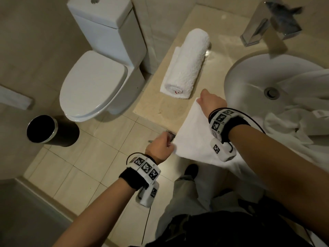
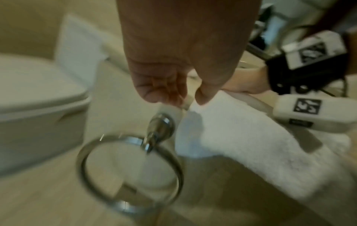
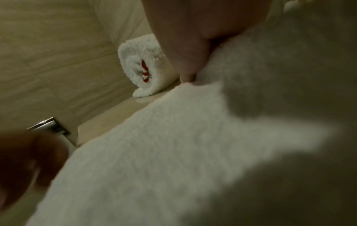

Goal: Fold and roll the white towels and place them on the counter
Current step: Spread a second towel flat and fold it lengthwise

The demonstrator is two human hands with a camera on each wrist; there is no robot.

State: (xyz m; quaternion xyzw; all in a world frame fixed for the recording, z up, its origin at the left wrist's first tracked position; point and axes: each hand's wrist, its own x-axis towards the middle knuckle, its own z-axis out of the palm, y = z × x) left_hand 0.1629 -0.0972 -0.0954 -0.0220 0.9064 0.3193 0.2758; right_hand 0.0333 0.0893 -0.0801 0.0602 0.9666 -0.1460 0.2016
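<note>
Nearest me, my left hand (image 1: 160, 148) pinches the near-left corner of the open white towel (image 1: 192, 138), held out past the surface (image 1: 160, 106) edge. Farther right, my right hand (image 1: 210, 102) grasps its far corner above the surface. Beyond both, a rolled towel (image 1: 187, 63) lies on the surface, left of the sink (image 1: 249, 73).
</note>
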